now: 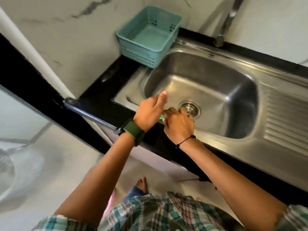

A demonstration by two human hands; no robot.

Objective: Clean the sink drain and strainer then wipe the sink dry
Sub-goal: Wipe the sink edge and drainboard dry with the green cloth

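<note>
There is one steel sink (236, 90), one drain strainer (190, 108) in its bottom, one blue basket (146, 39) on the black surface (106, 97), and one tap (228, 19), cut off at the top. A small green thing (162, 116) is mostly hidden between two hands. The left hand (150, 112) points one finger up. The right hand (179, 124) curls around the green thing beside the strainer.
</note>
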